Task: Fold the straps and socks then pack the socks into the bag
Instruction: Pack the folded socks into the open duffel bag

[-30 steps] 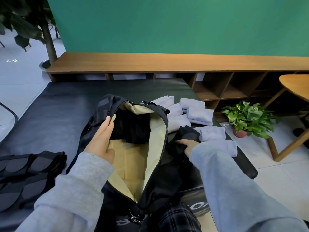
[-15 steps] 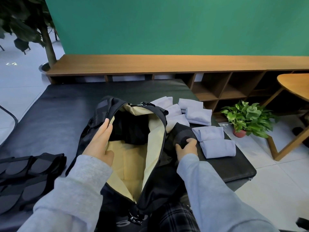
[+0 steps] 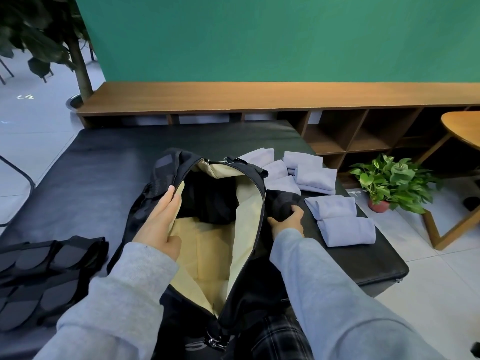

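A black bag (image 3: 155, 193) with a cream lining lies unzipped on the black mat (image 3: 98, 162), dark cloth resting deep inside it. My left hand (image 3: 158, 224) grips the bag's left rim and holds the mouth wide. My right hand (image 3: 288, 219) is closed on a dark folded sock (image 3: 279, 201) just outside the bag's right rim. Several folded pale lavender socks (image 3: 337, 211) lie on the mat to the right of the bag. Black folded straps (image 3: 44, 274) rest at the mat's left front.
A low wooden shelf bench (image 3: 259, 97) runs behind the mat under a green wall. A potted plant (image 3: 389, 183) stands on the floor at the right, beside a wooden table (image 3: 462, 131). A tree trunk (image 3: 80, 66) rises at the back left.
My right hand has drawn back left from the lavender socks toward the bag's right rim, bringing the dark sock with it. My left hand keeps its hold on the bag's rim.
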### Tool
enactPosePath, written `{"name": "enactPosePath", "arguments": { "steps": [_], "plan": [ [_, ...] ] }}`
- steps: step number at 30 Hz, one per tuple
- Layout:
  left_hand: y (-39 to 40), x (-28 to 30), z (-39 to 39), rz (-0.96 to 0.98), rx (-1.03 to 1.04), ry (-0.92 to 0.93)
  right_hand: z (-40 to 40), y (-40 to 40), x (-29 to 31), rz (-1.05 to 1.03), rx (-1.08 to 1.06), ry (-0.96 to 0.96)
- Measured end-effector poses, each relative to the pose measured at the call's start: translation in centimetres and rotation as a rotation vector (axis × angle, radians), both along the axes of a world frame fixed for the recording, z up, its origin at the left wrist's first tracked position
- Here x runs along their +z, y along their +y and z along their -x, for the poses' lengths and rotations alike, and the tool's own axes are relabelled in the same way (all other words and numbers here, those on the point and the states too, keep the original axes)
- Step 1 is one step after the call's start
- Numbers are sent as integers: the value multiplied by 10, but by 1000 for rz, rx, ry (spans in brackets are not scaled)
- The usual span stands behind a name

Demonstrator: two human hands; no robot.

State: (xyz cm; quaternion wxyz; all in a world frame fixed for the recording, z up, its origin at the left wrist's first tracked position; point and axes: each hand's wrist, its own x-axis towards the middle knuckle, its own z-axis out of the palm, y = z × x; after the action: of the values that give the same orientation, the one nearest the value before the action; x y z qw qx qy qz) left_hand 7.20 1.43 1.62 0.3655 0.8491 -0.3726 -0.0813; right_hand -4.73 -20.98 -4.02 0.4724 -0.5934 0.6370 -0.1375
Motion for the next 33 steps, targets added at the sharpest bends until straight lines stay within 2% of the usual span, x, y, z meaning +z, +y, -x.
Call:
{"name": "enactPosePath", "arguments": {
  "steps": [4,12,18,21,24,27,33],
  "plan": [
    [1,-2,-4,-2,-4,12,3,9,0,81,-10,-120],
    [-1,0,-7,6,24,29,17,30,53,422,76,-589],
    [4,-3,-4,107,97,30,28,65,101,462,227,-755],
    [10,-12,-8,105,103,4,24,89,107,440,305,-867],
    [13,-17,-11,58,119,-41,12,109,98,452,387,-819],
    [16,-19,-12,-13,147,-92,3,122,80,356,462,-750],
    [15,-4,-9,-142,94,40,-15,136,45,161,530,-503]
  ]
}}
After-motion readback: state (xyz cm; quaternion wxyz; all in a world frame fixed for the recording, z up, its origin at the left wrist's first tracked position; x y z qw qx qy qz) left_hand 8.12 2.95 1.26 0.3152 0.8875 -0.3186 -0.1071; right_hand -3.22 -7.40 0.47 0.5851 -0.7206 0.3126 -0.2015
